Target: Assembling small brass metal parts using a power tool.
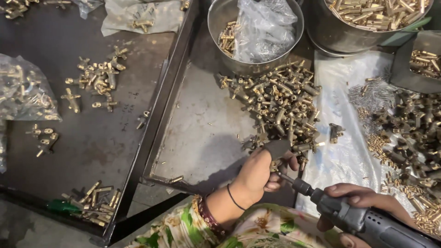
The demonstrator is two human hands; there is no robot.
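Brass fitting (275, 166), small and mostly hidden, sits pinched in our left hand (257, 177) just below the near edge of the heap of brass fittings (280, 103), which serves as our landmark. A dark pad (277, 148) covers the thumb. Our right hand (356, 202) is closed around the grey power driver (363, 220), below and right of the heap, its bit (285, 177) meeting the held piece. We judge the step to be driving a part into the fitting: we should keep bit and fitting in one line, grip firmly against twist, and keep fingertips off the tip. Above the heap stands a steel bowl (220, 18) holding a plastic bag (266, 30); right of the heap lies a white sheet (340, 156).
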